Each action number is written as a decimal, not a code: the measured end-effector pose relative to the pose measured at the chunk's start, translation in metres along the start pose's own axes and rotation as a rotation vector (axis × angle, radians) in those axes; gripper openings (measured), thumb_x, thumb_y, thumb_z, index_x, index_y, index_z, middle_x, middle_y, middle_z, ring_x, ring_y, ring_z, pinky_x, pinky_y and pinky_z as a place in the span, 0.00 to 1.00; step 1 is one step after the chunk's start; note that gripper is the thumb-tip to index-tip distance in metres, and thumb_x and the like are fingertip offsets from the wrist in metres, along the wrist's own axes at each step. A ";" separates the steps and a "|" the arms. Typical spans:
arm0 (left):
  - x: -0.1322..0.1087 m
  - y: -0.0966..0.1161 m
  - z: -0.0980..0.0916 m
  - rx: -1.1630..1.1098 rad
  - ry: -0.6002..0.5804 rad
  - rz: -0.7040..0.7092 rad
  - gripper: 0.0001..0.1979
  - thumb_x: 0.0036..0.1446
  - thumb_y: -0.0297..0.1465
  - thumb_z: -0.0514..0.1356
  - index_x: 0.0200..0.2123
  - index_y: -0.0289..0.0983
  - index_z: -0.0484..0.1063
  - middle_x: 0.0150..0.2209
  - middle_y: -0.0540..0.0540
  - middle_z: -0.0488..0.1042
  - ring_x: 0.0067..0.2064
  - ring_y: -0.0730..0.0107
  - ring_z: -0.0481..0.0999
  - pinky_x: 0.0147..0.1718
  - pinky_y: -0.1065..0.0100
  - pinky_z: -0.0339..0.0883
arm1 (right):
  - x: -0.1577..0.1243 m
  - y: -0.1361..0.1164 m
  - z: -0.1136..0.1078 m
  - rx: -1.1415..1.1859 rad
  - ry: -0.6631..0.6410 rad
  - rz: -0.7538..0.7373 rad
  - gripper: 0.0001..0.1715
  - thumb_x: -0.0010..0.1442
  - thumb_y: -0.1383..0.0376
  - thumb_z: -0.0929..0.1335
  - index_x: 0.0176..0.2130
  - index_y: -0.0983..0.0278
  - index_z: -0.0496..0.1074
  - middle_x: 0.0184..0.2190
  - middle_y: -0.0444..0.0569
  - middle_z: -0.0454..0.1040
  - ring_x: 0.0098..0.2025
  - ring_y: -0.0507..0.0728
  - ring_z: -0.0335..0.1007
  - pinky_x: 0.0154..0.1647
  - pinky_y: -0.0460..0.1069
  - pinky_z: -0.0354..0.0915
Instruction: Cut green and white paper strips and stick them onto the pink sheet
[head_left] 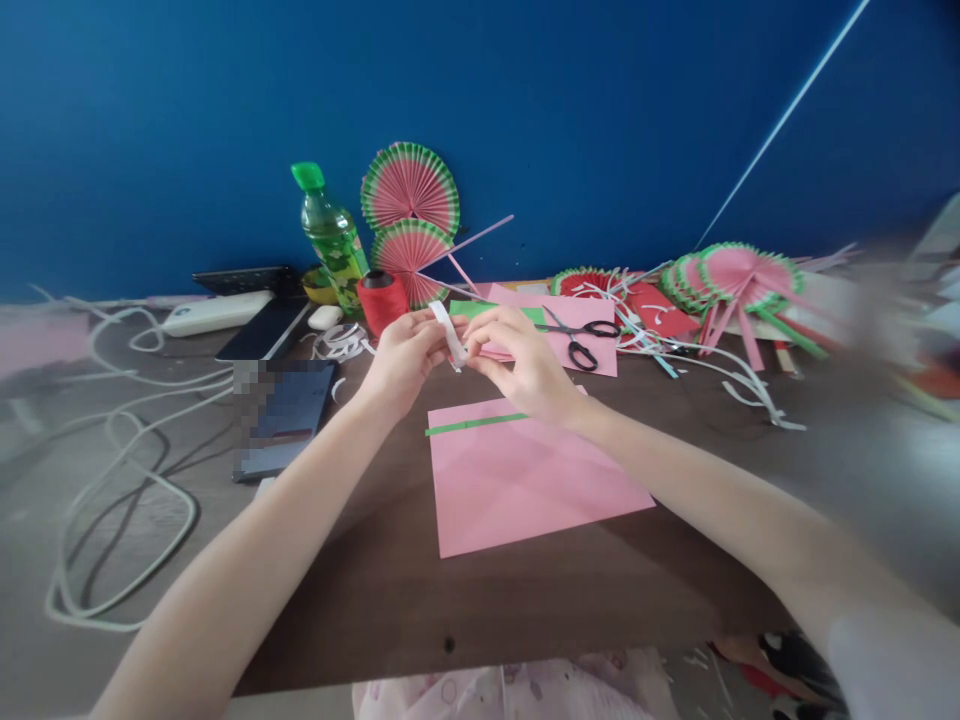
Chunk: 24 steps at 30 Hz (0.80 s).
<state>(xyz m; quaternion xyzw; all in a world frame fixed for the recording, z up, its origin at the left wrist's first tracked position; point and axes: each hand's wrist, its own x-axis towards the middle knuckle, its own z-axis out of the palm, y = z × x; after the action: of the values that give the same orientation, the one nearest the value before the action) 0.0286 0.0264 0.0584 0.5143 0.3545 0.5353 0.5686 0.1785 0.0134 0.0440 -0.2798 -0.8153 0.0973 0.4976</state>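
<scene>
My left hand (405,360) is closed on a short white strip (448,335), paper or tape, raised above the table. The fingers of my right hand (517,358) pinch together at the strip's lower end; exactly what lies between the fingertips is too small to make out. Below my hands lies a pink paper sheet (525,490) with a narrow green strip (472,424) across its far edge. Just beyond my right hand, black-handled scissors (581,340) rest on more pink paper (604,362) and a green piece.
Folded paper fans (410,190) lean against the blue wall, beside a green bottle (330,235) and red thread spool (381,300). Paper scraps and more fans (742,275) lie at right. Phones (289,420) and a looped white cable (187,500) occupy the left.
</scene>
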 end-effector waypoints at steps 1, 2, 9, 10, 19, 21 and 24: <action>0.001 0.000 -0.002 -0.014 -0.016 -0.007 0.06 0.48 0.24 0.56 0.32 0.29 0.69 0.29 0.44 0.74 0.29 0.73 0.74 0.31 0.70 0.68 | 0.001 0.000 0.000 0.021 0.003 0.018 0.07 0.55 0.73 0.65 0.29 0.62 0.64 0.35 0.46 0.68 0.43 0.54 0.63 0.48 0.53 0.58; 0.002 0.000 -0.003 -0.029 -0.042 -0.018 0.07 0.48 0.24 0.56 0.32 0.28 0.70 0.29 0.44 0.74 0.29 0.73 0.74 0.30 0.70 0.68 | 0.001 -0.001 -0.001 0.045 0.009 0.045 0.07 0.55 0.73 0.65 0.28 0.62 0.64 0.35 0.46 0.69 0.43 0.54 0.64 0.47 0.53 0.59; 0.001 -0.003 0.000 -0.046 -0.170 -0.058 0.16 0.40 0.17 0.59 0.37 0.30 0.69 0.34 0.45 0.75 0.32 0.75 0.74 0.30 0.74 0.64 | 0.004 0.000 -0.003 0.213 0.062 0.244 0.03 0.57 0.68 0.64 0.30 0.62 0.64 0.32 0.46 0.71 0.38 0.53 0.67 0.42 0.52 0.63; 0.001 -0.003 0.000 -0.047 -0.172 -0.056 0.17 0.40 0.17 0.59 0.38 0.31 0.68 0.35 0.45 0.75 0.33 0.74 0.74 0.30 0.74 0.64 | 0.003 0.001 -0.003 0.239 0.062 0.265 0.02 0.57 0.67 0.64 0.31 0.63 0.64 0.33 0.46 0.71 0.37 0.52 0.67 0.41 0.52 0.64; 0.000 -0.012 0.000 0.068 -0.192 0.010 0.21 0.44 0.21 0.59 0.45 0.33 0.66 0.38 0.45 0.75 0.37 0.72 0.74 0.35 0.71 0.64 | 0.002 0.005 0.001 0.321 0.076 0.333 0.03 0.55 0.66 0.66 0.31 0.63 0.64 0.30 0.44 0.70 0.34 0.51 0.68 0.34 0.49 0.66; 0.000 -0.015 0.000 0.131 -0.176 0.011 0.23 0.45 0.22 0.59 0.47 0.33 0.65 0.37 0.46 0.75 0.35 0.73 0.73 0.33 0.72 0.64 | 0.002 0.005 0.002 0.304 0.082 0.321 0.03 0.53 0.68 0.66 0.30 0.63 0.64 0.29 0.44 0.69 0.32 0.51 0.67 0.32 0.49 0.66; 0.000 -0.017 0.001 0.143 -0.161 0.003 0.23 0.45 0.23 0.59 0.48 0.33 0.65 0.37 0.45 0.75 0.32 0.75 0.73 0.32 0.72 0.64 | 0.001 0.004 0.003 0.251 0.086 0.321 0.05 0.53 0.68 0.66 0.28 0.63 0.63 0.27 0.43 0.69 0.30 0.50 0.66 0.32 0.49 0.65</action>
<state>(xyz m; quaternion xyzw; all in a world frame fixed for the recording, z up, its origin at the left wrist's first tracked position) 0.0335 0.0279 0.0420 0.5956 0.3443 0.4664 0.5561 0.1770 0.0172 0.0411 -0.3457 -0.7196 0.2642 0.5412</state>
